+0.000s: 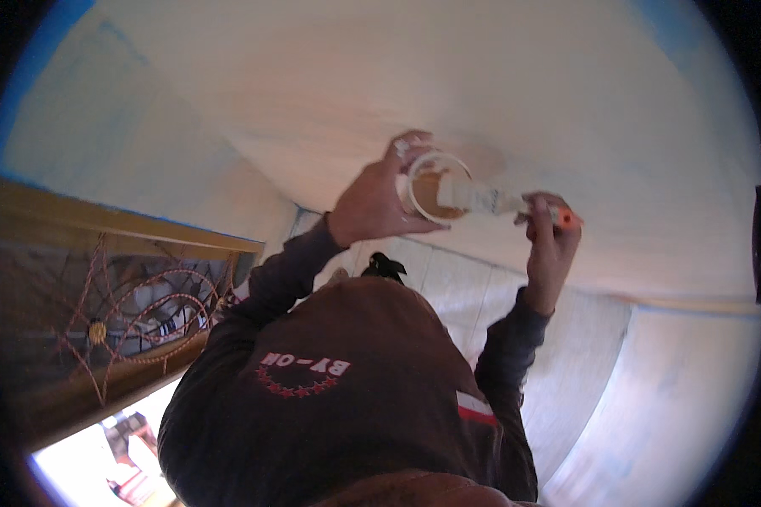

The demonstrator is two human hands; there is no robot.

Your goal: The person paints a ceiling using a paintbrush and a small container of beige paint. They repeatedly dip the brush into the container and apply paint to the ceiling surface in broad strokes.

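My left hand [370, 203] is closed around the side of a round tub [408, 197] with a pale rim, its mouth turned toward my view. Tan-looking contents show inside it. White smears mark the fingers of this hand. From the right, my right hand [548, 258] grips a paintbrush [500, 202] by its handle, which has an orange end. The brush lies roughly level, its pale head over the mouth of the tub. Whether the bristles touch the contents I cannot tell.
A broad pale surface [313, 76] with blue patches at its edges spreads beyond my hands. To the left, looped reddish cords [156, 296] hang in a dark opening framed by wooden beams [101, 209]. Pale boards [457, 275] run behind me. Bright light enters at lower left.
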